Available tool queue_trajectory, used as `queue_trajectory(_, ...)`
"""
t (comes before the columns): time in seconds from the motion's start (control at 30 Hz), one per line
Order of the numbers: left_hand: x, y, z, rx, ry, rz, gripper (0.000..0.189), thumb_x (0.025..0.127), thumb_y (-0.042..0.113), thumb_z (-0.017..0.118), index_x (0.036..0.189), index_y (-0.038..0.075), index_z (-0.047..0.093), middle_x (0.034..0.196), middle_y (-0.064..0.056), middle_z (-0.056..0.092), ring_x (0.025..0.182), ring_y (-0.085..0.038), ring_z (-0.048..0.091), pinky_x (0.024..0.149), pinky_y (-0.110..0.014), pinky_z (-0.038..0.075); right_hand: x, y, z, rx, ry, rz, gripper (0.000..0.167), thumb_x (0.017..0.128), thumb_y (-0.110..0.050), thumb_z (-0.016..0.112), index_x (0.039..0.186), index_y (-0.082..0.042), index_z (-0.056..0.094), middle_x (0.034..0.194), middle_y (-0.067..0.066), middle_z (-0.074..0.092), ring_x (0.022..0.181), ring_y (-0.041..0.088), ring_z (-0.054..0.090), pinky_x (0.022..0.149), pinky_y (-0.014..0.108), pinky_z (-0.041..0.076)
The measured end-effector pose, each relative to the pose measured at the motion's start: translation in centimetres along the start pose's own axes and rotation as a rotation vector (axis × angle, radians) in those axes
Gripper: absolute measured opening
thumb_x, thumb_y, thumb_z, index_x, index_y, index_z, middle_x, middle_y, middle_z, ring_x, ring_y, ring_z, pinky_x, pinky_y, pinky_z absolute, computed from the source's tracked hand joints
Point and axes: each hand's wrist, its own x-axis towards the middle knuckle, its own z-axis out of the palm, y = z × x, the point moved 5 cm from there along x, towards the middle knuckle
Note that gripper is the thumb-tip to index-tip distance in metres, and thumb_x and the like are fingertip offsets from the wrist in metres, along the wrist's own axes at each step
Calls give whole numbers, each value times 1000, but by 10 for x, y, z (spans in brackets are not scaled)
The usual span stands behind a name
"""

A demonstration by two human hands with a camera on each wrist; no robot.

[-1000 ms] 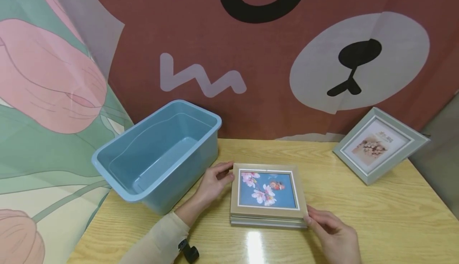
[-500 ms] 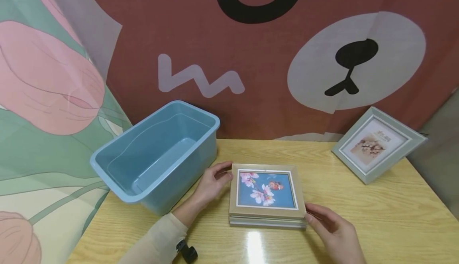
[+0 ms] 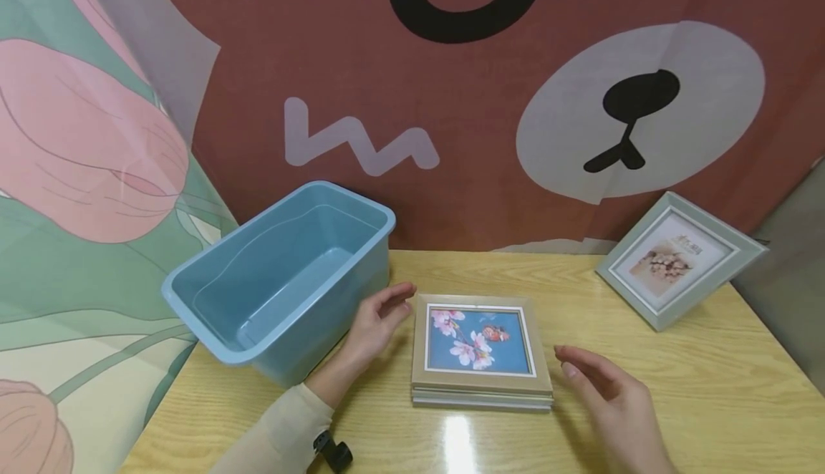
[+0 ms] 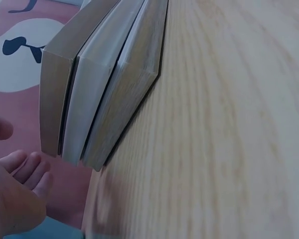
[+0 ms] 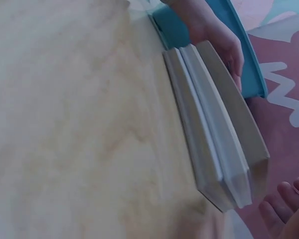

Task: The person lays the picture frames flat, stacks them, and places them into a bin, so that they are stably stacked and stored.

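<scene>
Several picture frames lie flat in a neat stack on the table. On top is a tan picture frame [image 3: 473, 382] with a picture of pink blossoms and a bird on blue; its edge [image 4: 57, 104] shows in the left wrist view. Beneath it come a whitish frame [image 4: 89, 107] and a greyish one [image 4: 124, 102]. My left hand [image 3: 377, 323] is just off the stack's left side, fingers relaxed and holding nothing. On the opposite side my right hand [image 3: 615, 402] hovers a small gap from the stack's right edge, thumb and fingers apart, holding nothing.
To the left of the stack stands a blue plastic bin [image 3: 309, 295], close to my left forearm. A pale grey-green picture frame [image 3: 683, 259] leans upright at the table's back right. Behind the wooden table [image 3: 677, 366] hangs a printed bear cloth [image 3: 477, 116].
Both hands have let go of the stack's sides and drawn apart, the left one to the left and the right one to the right. The stack stays in place.
</scene>
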Motion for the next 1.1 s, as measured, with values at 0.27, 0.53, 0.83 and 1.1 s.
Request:
queue_trajectory(0.27,1,6,2,13,-21,23,41,103,-1,63,142,-12,61,144,-29,66,140,-45,60,121,-45,49,12,-9,-15,24,59,-115,26,108,-14,67,131,-3,74,121,-26,75,111,-16,67,92,4,54)
queue_trajectory(0.53,4,15,4,-18,-13,31,44,104,1,63,147,-7,59,149,-25,65,145,-41,58,123,-44,47,22,-14,-25,47,80,-121,29,108,-13,66,134,0,72,121,-26,75,109,-14,69,92,6,55)
queue_trajectory(0.83,9,26,10,-61,-10,44,45,103,-1,62,147,-8,59,148,-26,65,144,-42,59,121,-37,49,36,-19,-37,92,131,-172,28,106,-4,66,132,6,71,117,-22,79,102,-5,76,92,8,57)
queue_trajectory(1.1,15,33,19,-65,-41,103,43,103,-3,61,145,-13,58,146,-31,64,141,-46,59,122,-42,48,45,-19,-47,107,161,-162,29,106,-6,67,133,6,71,116,-23,79,97,-4,77,90,8,57)
